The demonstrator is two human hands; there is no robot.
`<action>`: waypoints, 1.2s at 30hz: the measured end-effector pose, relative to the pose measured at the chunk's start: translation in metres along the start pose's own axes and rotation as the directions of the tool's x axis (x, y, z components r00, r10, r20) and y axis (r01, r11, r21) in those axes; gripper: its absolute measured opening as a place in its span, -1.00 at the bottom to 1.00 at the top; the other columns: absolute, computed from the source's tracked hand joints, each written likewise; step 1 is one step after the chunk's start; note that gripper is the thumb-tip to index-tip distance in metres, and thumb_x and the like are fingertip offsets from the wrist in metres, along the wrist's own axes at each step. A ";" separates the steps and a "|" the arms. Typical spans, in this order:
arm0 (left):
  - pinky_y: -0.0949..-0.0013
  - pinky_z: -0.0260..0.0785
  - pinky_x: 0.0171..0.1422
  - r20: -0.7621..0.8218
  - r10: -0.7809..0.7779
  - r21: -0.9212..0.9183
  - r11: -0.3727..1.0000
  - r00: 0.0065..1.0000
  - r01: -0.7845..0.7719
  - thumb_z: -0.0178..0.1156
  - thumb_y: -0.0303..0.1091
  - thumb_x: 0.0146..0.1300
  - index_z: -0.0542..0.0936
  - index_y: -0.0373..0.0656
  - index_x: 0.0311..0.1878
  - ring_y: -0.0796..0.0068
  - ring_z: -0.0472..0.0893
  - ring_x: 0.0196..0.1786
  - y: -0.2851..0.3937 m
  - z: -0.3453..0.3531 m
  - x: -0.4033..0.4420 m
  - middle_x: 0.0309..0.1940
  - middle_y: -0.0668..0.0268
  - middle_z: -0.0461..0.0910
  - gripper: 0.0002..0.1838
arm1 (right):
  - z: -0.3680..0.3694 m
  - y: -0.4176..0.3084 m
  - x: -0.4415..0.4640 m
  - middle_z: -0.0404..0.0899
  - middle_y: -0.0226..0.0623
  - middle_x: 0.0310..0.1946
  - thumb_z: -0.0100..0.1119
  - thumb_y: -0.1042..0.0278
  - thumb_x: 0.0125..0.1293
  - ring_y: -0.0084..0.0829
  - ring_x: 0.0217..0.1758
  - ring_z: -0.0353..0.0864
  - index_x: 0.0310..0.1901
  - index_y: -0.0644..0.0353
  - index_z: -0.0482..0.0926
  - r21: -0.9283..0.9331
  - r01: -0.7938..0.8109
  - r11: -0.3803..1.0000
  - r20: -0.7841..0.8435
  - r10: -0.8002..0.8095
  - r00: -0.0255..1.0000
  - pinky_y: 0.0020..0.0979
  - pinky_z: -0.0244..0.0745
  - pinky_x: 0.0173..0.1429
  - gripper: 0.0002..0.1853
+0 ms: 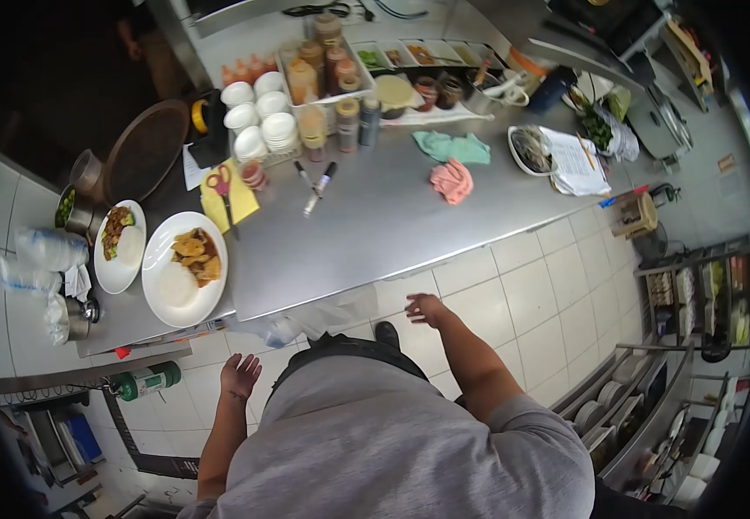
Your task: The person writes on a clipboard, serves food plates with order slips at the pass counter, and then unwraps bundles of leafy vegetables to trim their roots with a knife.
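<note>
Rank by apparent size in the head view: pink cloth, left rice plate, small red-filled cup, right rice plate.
1. Right rice plate
2. Left rice plate
3. Pink cloth
4. Small red-filled cup
Nearness to the camera may exaggerate the plates' difference.

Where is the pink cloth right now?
In the head view, the pink cloth lies on the steel counter, right of centre, at the near edge of the green cloth.
</note>
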State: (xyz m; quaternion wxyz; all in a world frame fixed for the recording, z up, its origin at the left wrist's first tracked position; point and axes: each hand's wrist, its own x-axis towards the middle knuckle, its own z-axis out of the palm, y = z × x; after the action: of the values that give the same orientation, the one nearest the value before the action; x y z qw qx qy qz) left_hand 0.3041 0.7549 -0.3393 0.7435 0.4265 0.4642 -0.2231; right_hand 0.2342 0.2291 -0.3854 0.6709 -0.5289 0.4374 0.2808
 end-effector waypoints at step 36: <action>0.01 0.39 0.27 -0.019 0.074 0.448 0.892 0.997 -0.057 -0.07 -0.23 0.43 0.19 -0.22 0.40 0.00 0.49 0.20 -0.074 0.063 -0.105 0.18 -0.03 0.43 -0.46 | 0.058 -0.019 0.068 0.62 -0.27 -0.32 0.28 0.66 0.11 -0.43 -0.37 0.64 -0.07 0.12 0.43 0.843 0.132 0.522 0.038 -0.302 0.953 -0.34 0.64 -0.20 -0.63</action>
State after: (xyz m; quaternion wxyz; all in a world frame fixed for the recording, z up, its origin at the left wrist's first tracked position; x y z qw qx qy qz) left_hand 0.2321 0.6555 -0.2658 0.6243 0.6052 0.3989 -0.2911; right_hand 0.2981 0.2734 -0.4340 0.9065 -0.1713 0.3858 0.0004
